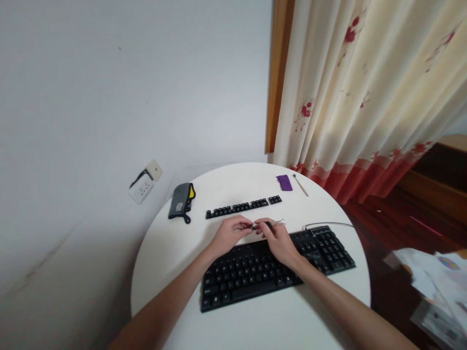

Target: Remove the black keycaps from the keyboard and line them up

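My left hand pinches a small black keycap between thumb and fingertips, just above the back edge of the black keyboard. Facing it, my right hand is closed on a thin tool with a dark part and pale, wire-like ends that stick out to the right. The fingertips of both hands meet close to the keycap, and the exact contact is too small to make out. Behind the hands lies a row of removed black keycaps. My forearms and right hand cover parts of the keyboard.
On the round white table a grey and yellow pouch lies at the left. A purple cloth and a thin brush lie at the back right. The keyboard's cable runs off the right edge. A wall stands close on the left.
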Motion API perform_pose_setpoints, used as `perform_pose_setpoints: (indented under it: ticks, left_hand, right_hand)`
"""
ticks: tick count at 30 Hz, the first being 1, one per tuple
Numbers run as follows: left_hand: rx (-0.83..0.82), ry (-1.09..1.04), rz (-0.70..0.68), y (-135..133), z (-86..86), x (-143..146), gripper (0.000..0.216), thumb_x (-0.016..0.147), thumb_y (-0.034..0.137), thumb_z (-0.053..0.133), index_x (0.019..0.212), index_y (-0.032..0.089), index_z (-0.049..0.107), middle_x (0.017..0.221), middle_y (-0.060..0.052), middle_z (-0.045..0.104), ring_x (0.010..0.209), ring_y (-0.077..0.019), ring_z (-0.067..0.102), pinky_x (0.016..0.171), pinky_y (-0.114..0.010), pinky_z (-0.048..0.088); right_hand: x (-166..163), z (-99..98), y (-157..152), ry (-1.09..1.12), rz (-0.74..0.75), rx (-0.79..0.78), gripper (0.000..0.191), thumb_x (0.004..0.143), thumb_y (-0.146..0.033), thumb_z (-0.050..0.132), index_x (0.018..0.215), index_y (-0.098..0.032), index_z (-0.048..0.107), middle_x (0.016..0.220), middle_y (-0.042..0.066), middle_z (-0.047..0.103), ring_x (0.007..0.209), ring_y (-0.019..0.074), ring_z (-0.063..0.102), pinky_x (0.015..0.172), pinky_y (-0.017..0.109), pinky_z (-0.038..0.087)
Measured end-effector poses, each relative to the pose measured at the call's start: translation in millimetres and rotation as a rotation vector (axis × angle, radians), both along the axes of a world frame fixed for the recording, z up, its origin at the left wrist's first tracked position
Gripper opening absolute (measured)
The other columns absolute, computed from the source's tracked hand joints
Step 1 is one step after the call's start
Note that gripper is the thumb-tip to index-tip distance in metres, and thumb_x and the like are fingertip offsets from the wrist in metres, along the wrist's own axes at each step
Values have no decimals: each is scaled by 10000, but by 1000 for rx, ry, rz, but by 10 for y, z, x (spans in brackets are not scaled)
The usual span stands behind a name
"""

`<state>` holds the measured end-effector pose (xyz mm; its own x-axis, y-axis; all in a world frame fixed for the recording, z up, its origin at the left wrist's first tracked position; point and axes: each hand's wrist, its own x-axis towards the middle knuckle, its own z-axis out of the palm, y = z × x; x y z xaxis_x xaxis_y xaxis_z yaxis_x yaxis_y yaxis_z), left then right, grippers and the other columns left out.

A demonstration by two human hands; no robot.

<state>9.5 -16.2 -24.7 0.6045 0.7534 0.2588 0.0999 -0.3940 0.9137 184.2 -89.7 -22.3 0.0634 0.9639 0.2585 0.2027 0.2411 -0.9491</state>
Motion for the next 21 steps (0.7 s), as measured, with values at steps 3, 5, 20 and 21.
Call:
perform_pose_setpoints:
  ticks: [3, 5, 20, 21]
  left_hand:
    - [135, 87, 17, -9, 7, 1, 153, 810, 238, 688, 936, 155, 712, 894, -59, 684, 826, -173, 644, 762, -286, 516]
    - [199, 116, 31, -26, 18, 8, 148, 815, 242, 686, 936, 164, 718, 886, -56, 690, 818, -170, 640, 745, -277, 509]
    - [395, 153, 2, -69, -10, 46, 173, 865, 235, 625, 993, 182, 730, 963, -73, 726, 861, -181, 667, 795, -300, 530]
    - [411, 159, -7, -68, -9, 45, 178, 872, 229, 614, 1000, 184, 729, 972, -73, 726, 870, -181, 666, 802, -302, 528]
  right_hand:
    - [-12, -75, -27, 66, 16, -45, 349, 946, -400, 444, 1040, -165, 685, 913, 75, 713, 830, 192, 660, 753, 307, 508]
    - [-18, -105, -31, 79, -8, -50, 359, 942, -406, 450, 1038, -156, 689, 904, 82, 719, 825, 200, 667, 763, 317, 512]
    - [-22, -179, -32, 51, -128, -35, 373, 940, -410, 446, 1002, -148, 704, 890, 86, 725, 802, 199, 667, 757, 297, 498]
    - [-22, -181, -31, 63, -120, -49, 379, 939, -417, 445, 1019, -145, 697, 880, 86, 727, 798, 200, 670, 757, 301, 501]
